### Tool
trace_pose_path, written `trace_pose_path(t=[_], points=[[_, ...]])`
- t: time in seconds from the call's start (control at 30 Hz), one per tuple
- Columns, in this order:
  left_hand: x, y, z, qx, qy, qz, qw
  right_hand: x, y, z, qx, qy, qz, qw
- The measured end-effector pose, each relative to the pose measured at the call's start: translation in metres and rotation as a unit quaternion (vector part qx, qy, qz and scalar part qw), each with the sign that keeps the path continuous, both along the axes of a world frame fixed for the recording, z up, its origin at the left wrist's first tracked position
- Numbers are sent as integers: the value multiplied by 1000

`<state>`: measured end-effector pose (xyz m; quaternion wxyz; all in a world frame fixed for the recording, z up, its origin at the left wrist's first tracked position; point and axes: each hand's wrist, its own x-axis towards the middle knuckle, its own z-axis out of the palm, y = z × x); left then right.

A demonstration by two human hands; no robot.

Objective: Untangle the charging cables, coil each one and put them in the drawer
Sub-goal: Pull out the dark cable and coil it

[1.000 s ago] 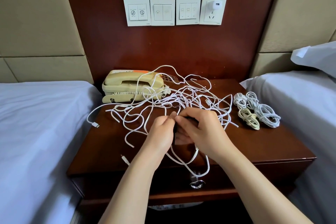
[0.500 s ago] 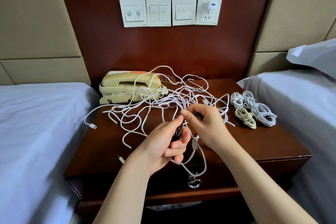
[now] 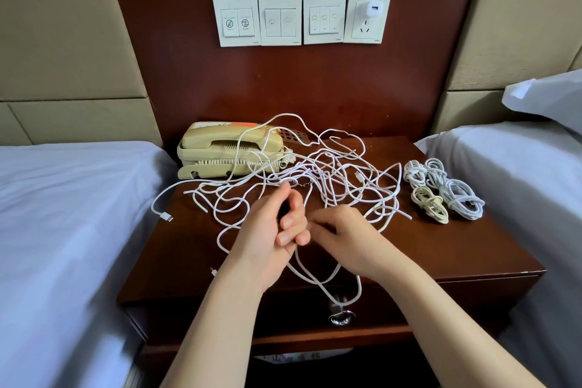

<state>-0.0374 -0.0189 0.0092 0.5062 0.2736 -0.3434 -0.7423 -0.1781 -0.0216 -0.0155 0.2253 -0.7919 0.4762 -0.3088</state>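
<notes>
A tangle of white charging cables (image 3: 318, 173) sprawls over the dark wooden nightstand (image 3: 456, 249). My left hand (image 3: 271, 230) is raised in front of the tangle, its fingers curled round a dark object and a white cable that hangs in a loop (image 3: 340, 290) over the front edge. My right hand (image 3: 343, 236) sits just to its right, fingertips pinching the same cable strands. Three coiled cables (image 3: 441, 192) lie at the right side of the top. The drawer (image 3: 409, 309) below is closed, with a metal ring pull (image 3: 341, 318).
A beige telephone (image 3: 230, 151) stands at the back left of the nightstand, cables draped over it. Beds with white sheets flank both sides (image 3: 63, 214) (image 3: 519, 173). Wall switches and a socket with a white charger plug (image 3: 373, 9) sit on the panel above.
My hands have drawn apart a little: the left lifted and turned its palm rightward, the right dropped lower and to the right. The camera view has shifted slightly.
</notes>
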Motion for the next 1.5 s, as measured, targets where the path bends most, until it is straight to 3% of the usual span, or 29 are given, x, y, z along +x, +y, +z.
trace_pose_path(t=[0.27,0.4,0.53,0.67,0.83,1.0,1.13,1.23,1.33,1.4,1.5], points=[[-3,-15,-5,31,-28,206,978,12,16,5,-78,145,26,986],[-4,-14,-10,1,-104,241,965,17,21,7,-135,169,1,976],[-5,-15,-9,22,-73,255,964,19,20,6,-139,176,-13,974],[4,-18,-3,46,-28,173,983,13,19,5,-73,106,-12,992],[10,-6,-2,10,-52,30,998,4,13,5,94,-128,-41,986],[2,6,-4,-58,-91,-100,989,6,16,14,60,-201,17,978],[0,9,-2,-57,-67,-135,987,3,16,18,87,-244,31,965],[-1,10,-2,-52,-38,-163,985,-2,19,20,192,-342,69,917],[-2,11,-2,-66,-14,-186,980,-5,18,18,215,-386,105,891],[-3,12,-1,-64,-16,-172,983,-5,16,18,195,-383,102,897],[-9,13,0,-27,-29,-110,993,-3,12,13,106,-322,40,940]])
